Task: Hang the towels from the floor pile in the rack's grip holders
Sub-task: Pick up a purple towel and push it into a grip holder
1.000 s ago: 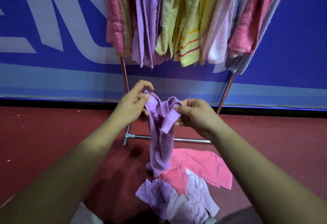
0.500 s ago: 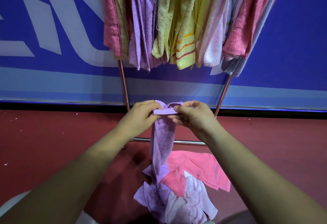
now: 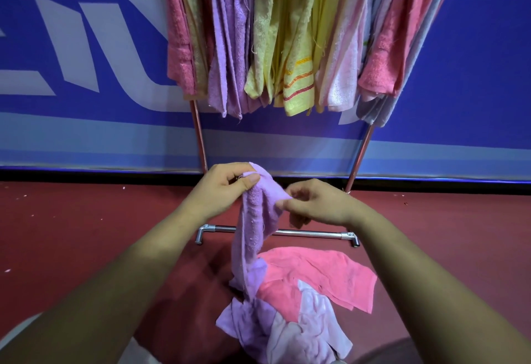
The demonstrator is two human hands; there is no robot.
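A lilac towel hangs from both my hands above the floor pile. My left hand pinches its top corner between thumb and fingers. My right hand pinches the towel's edge just to the right and a little lower. The towel's lower end trails down onto the floor pile of pink, lilac and pale towels. Behind it stands the rack, with several pink, lilac, yellow and pale towels hanging from its top. The grip holders are out of view above the frame.
The rack's chrome base bar lies on the red floor just behind the pile, with its two slanted legs rising at left and right. A blue banner wall closes off the back.
My hands have shifted along the lilac towel's top edge. The left hand has risen with a corner, and the right now pinches lower on the edge. The view has tilted down slightly.
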